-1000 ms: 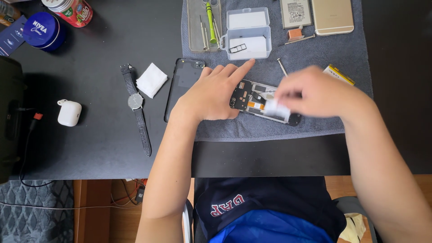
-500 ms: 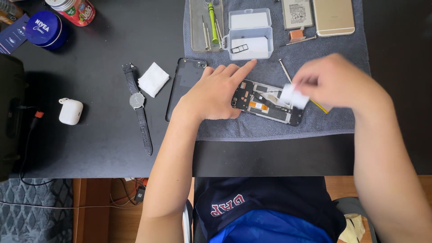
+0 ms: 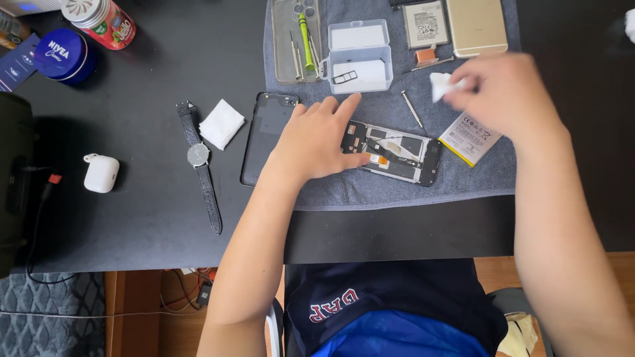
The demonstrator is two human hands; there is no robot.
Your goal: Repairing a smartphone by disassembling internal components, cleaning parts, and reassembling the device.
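your left hand (image 3: 317, 142) lies flat, fingers spread, pinning the opened phone (image 3: 393, 152) on the grey towel (image 3: 344, 192) so it can't slide. your right hand (image 3: 506, 92) hovers above, fingertips pinched on a small white wipe (image 3: 440, 84), clear of the loose battery (image 3: 469, 137).

Blurred right hand (image 3: 506, 92), wipe (image 3: 440, 84) half-hidden

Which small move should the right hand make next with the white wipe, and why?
Probably bring the white wipe back down to the opened phone. The right hand holds it raised above the grey towel, away from the phone, while the left hand presses on the phone's left end, its inside exposed.
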